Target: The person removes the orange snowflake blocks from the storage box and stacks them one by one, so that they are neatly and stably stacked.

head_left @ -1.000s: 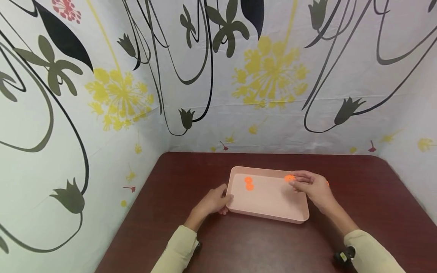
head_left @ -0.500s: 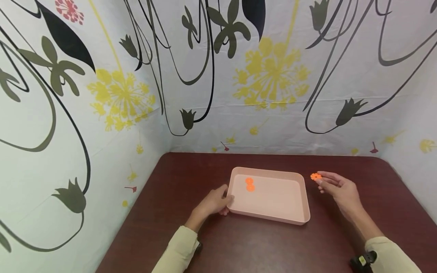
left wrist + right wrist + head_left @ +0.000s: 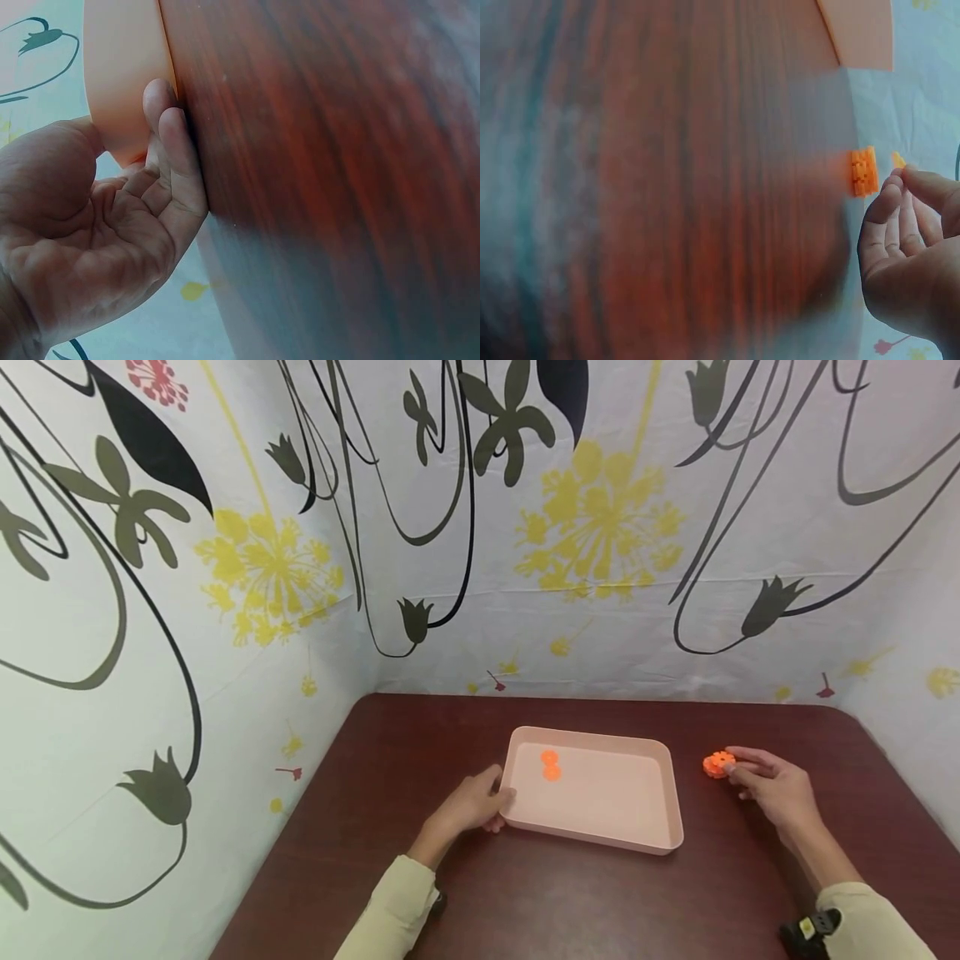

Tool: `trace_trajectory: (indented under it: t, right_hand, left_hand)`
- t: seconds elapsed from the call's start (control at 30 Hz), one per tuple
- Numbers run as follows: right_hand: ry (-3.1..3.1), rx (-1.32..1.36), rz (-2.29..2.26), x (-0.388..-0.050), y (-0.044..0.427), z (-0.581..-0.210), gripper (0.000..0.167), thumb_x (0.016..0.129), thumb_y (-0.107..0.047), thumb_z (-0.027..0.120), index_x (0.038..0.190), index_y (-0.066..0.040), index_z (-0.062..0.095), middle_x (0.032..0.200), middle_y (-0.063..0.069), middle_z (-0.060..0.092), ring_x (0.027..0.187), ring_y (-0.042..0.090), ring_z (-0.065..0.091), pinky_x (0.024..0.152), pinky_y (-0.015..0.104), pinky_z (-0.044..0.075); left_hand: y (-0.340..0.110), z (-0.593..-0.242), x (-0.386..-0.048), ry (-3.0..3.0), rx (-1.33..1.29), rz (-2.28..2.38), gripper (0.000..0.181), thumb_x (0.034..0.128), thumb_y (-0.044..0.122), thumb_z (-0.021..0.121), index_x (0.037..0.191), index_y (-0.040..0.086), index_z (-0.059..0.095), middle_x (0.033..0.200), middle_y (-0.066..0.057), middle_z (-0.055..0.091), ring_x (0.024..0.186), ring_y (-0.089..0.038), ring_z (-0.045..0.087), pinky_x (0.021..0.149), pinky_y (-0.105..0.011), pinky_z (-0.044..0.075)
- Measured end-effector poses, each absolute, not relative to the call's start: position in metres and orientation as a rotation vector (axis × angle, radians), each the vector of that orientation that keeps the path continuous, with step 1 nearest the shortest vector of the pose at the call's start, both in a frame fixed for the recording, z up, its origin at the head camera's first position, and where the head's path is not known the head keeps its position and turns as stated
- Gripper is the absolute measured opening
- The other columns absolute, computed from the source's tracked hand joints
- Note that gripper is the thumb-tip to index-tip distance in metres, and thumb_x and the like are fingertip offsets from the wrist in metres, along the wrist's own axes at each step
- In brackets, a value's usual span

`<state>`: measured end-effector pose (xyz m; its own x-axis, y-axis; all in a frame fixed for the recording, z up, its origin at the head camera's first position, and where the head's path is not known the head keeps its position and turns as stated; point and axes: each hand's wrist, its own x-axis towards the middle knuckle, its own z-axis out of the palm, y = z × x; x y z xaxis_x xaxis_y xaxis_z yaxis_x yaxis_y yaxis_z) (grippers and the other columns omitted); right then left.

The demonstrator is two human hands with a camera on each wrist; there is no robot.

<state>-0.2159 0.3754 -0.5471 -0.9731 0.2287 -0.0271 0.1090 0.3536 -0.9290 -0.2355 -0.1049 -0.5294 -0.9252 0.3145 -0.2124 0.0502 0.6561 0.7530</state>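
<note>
My left hand (image 3: 467, 802) grips the near left corner of a peach tray (image 3: 600, 835). In the left wrist view its thumb goes over the tray wall (image 3: 127, 67), and its fingers lie against the outer side by the table. To the right of the tray, my right hand (image 3: 776, 785) pinches a notched orange disc (image 3: 898, 159) between thumb and fingertips. Just below that disc, a small stack of orange notched discs (image 3: 863, 171) stands on the table, with a gap between them in the right wrist view. Two orange discs (image 3: 551, 766) lie together in the tray's left part.
The dark red-brown table (image 3: 555, 902) carries the tray. A white cloth with a plant pattern (image 3: 480, 527) hangs behind the table and along its left side. A dark device (image 3: 810, 933) sits on the right wrist.
My right hand has moved right from over the tray's far right corner, carrying the orange disc, then lowered it over the stack. My left hand and the tray have stayed in place.
</note>
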Motion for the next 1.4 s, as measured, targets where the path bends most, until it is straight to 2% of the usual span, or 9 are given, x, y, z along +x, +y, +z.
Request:
trace_trajectory:
  t: [0.57, 1.2, 1.4]
  right_hand:
    - [-2.609, -0.297, 1.596, -0.2217, 0.373, -0.5498, 0.053, 0.104, -0.031, 0.069, 0.143, 0.004, 0.059, 0.087, -0.03, 0.07, 0.075, 0.002, 0.067, 0.065, 0.024, 0.06]
    - [-2.627, -0.356, 1.618, -0.2247, 0.3745, -0.5541, 0.053, 0.105, -0.028, 0.067, 0.147, 0.003, 0.056, 0.085, -0.031, 0.065, 0.077, 0.001, 0.068, 0.069, 0.023, 0.063]
    - [-2.578, -0.369, 1.646, -0.2221, 0.373, -0.549, 0.055, 0.103, -0.033, 0.069, 0.146, 0.0, 0.057, 0.087, -0.03, 0.066, 0.08, 0.0, 0.066, 0.069, 0.024, 0.063]
  left_hand:
    - [-0.1044, -0.5287, -0.2358, 2.55, 0.29, 1.141, 0.018, 0.106, 0.03, 0.064, 0.11, 0.014, 0.056, 0.067, -0.004, 0.07, 0.055, -0.016, 0.067, 0.054, -0.031, 0.059]
    - [-0.1049, -0.5301, -0.2356, 2.544, 0.269, 1.143, 0.02, 0.1059, 0.032, 0.064, 0.112, 0.015, 0.056, 0.069, -0.005, 0.07, 0.056, -0.017, 0.067, 0.055, -0.032, 0.058]
    - [-0.1049, -0.5297, -0.2357, 2.552, 0.274, 1.137, 0.02, 0.1059, 0.032, 0.064, 0.111, 0.015, 0.056, 0.069, -0.005, 0.07, 0.056, -0.017, 0.067, 0.055, -0.032, 0.058]
